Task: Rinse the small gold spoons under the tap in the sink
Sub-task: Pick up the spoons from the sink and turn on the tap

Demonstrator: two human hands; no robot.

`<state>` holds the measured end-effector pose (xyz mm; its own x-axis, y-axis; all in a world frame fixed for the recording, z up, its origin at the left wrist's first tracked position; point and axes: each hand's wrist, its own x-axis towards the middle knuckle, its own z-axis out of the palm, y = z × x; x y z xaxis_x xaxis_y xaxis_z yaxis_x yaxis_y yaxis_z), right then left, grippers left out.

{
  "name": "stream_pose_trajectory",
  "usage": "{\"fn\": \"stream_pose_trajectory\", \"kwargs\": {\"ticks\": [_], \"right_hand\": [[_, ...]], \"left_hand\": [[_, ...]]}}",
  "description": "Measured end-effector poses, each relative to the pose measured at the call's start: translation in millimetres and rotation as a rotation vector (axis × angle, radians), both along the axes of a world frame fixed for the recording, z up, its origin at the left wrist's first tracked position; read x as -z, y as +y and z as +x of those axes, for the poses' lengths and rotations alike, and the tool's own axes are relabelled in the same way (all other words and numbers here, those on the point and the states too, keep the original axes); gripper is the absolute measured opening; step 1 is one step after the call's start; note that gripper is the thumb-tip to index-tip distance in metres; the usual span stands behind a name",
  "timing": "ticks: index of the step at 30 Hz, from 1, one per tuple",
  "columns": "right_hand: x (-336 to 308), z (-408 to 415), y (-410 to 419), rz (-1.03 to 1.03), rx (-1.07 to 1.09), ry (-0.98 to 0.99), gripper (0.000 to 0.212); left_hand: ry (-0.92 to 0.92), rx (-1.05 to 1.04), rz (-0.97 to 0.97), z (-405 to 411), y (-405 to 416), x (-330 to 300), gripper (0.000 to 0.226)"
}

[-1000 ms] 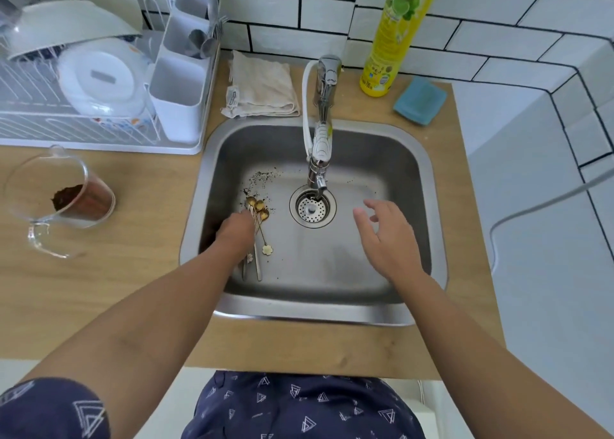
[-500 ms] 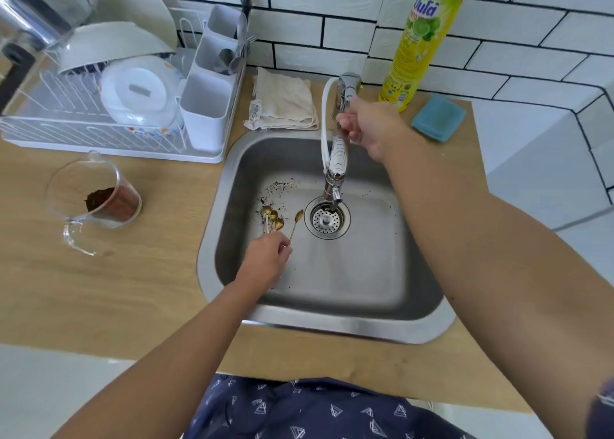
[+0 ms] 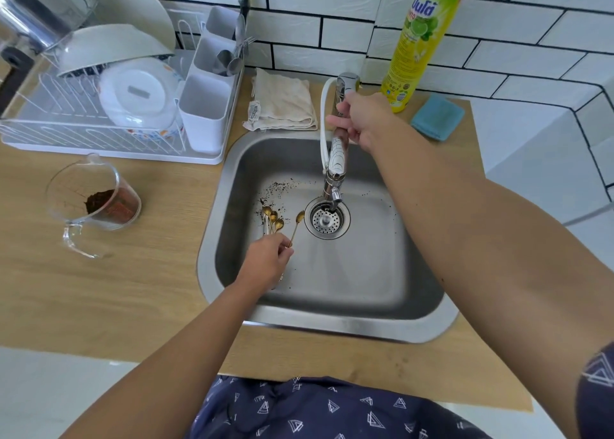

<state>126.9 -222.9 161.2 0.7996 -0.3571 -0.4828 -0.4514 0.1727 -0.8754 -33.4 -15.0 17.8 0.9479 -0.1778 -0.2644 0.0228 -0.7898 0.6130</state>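
Note:
Several small gold spoons (image 3: 275,221) fan out from my left hand (image 3: 267,260), which grips their handles low in the steel sink (image 3: 335,292), just left of the drain (image 3: 327,219). Their bowls point toward the back of the basin. My right hand (image 3: 363,119) reaches over the sink's back edge and grips the chrome tap (image 3: 337,159) near its top. No water shows at the spout. Dark grounds are scattered on the sink floor near the spoons.
A white dish rack (image 3: 109,106) with bowls and a cutlery holder stands at the back left. A glass cup with brown powder (image 3: 96,202) sits on the wooden counter. Behind the sink lie a folded cloth (image 3: 284,101), a yellow dish soap bottle (image 3: 417,43) and a blue sponge (image 3: 437,116).
My right hand rose from above the sink floor to the tap and took hold of it. My left hand gathered the spoons and lifted their bowls off the sink floor.

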Motion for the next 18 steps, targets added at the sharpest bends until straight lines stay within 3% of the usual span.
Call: {"fn": "stream_pose_trajectory", "kwargs": {"ticks": [3,18], "right_hand": [[-3.8,3.7,1.1,0.002,0.023,0.001,0.012],[-2.3,3.4,1.0,-0.039,0.021,0.006,0.026]], "left_hand": [[0.012,0.013,0.010,0.0,-0.9,1.2,0.018],[0.058,0.078,0.020,0.7,-2.8,3.0,0.020]]}}
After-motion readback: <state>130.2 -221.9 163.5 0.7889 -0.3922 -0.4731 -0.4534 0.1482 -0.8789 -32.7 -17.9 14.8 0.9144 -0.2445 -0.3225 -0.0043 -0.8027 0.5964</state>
